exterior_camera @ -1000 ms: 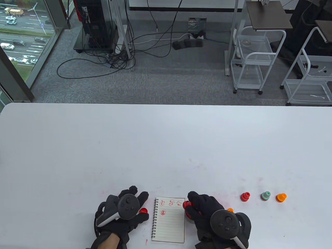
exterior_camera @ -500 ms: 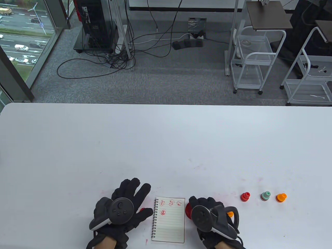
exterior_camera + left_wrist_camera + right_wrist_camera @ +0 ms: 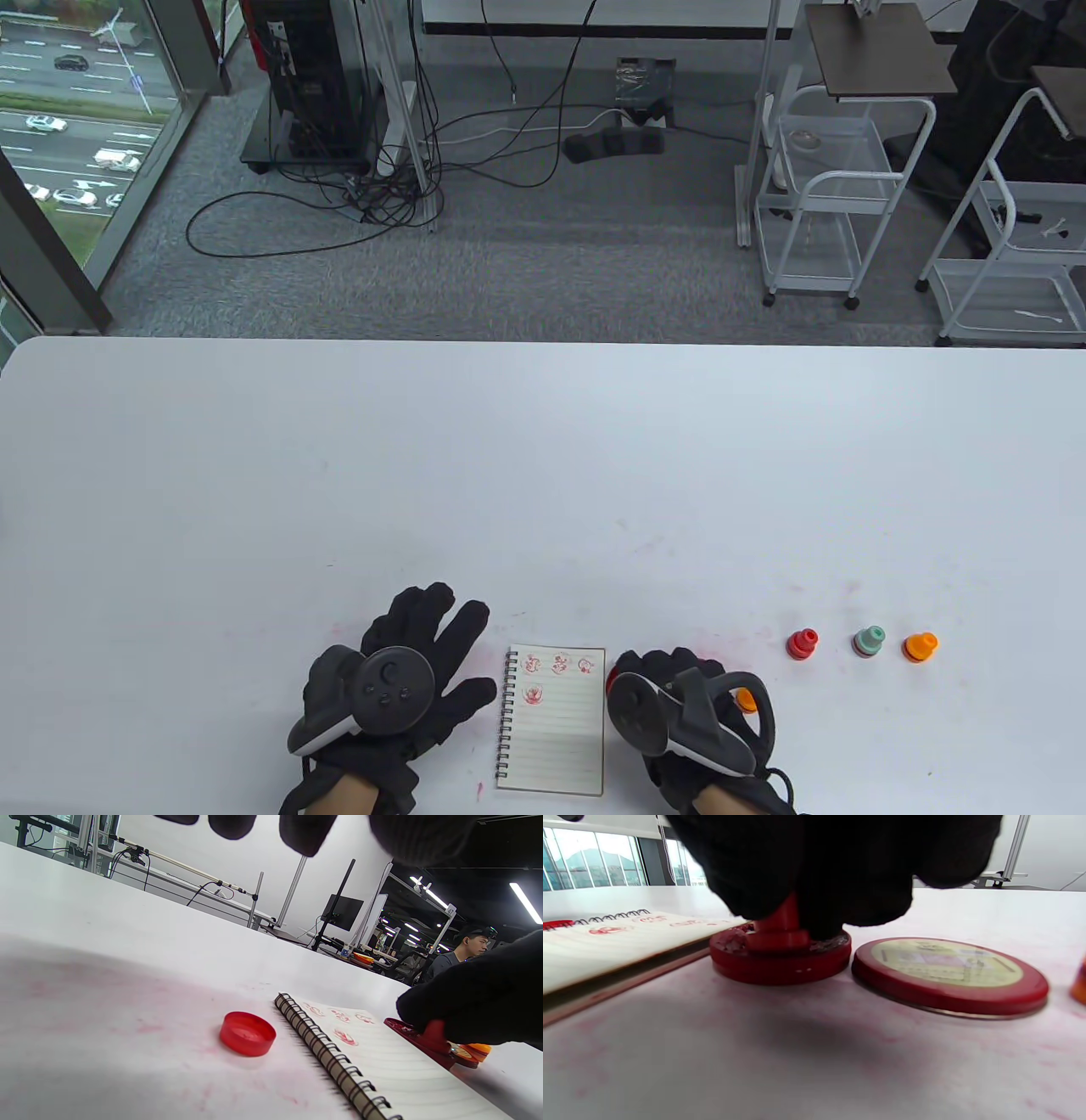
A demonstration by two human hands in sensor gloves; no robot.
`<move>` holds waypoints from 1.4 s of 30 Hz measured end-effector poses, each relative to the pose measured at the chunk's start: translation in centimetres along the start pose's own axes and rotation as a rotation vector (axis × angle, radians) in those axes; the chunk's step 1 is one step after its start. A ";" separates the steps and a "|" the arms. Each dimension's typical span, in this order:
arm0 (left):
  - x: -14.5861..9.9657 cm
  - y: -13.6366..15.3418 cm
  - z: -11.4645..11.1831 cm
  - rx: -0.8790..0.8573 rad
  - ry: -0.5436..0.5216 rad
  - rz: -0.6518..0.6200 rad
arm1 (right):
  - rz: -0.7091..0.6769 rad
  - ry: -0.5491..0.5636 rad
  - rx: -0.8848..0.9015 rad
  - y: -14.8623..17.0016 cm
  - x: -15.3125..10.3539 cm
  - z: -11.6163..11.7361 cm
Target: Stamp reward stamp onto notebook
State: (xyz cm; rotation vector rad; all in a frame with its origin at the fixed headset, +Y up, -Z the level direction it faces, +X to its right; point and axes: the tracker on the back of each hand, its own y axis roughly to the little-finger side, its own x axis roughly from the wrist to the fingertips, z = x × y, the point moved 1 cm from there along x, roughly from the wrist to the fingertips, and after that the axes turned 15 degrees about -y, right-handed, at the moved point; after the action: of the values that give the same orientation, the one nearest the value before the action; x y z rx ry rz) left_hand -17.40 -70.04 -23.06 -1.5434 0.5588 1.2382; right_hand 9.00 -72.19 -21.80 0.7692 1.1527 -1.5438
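Right hand is bunched down over the red stamp, fingers curled round its stem, and the stamp's face sits in the open ink pad, which lies just right of the notebook, all but touching its edge. That reads as loading ink, and the pad is parked so close that the carry to the page is a short hop to the left. The pad's lid lies flat just right of the pad, label up, out of the stamp's path yet near enough to go back on. Left hand is spread flat, fingers straight and fanned, holding nothing; it hovers or rests on the counter just left of the notebook's spiral, and I can't tell whether it touches the surface. Under its fingers, by the wrist view, lies a small red cap, near the spiral and apart from it; likely the stamp's own cover, set aside on the idle side. The notebook lies square between the two hands, open to a lined page with three red prints along the top and one below at the left, so the free spot beside that fourth print looks like the next target. Further right of the right hand stand three spare stamps in a row: red, green, orange, with another orange one tucked just behind the right hand's tracker.
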 end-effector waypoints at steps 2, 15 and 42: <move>0.0 0.0 0.0 0.001 0.002 0.003 | 0.012 -0.005 0.006 0.0 0.1 -0.1; -0.2 0.0 0.2 -0.003 -0.009 0.012 | 0.029 -0.060 -0.017 -0.3 0.8 -0.5; -0.1 0.5 0.3 -0.019 0.010 0.042 | 0.014 -0.096 0.095 0.9 1.4 -1.7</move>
State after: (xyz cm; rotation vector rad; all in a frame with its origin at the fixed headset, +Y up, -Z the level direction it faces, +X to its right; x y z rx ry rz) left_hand -17.99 -69.98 -23.15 -1.5617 0.5904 1.2719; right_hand 9.30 -71.05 -23.87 0.7556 1.0081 -1.6156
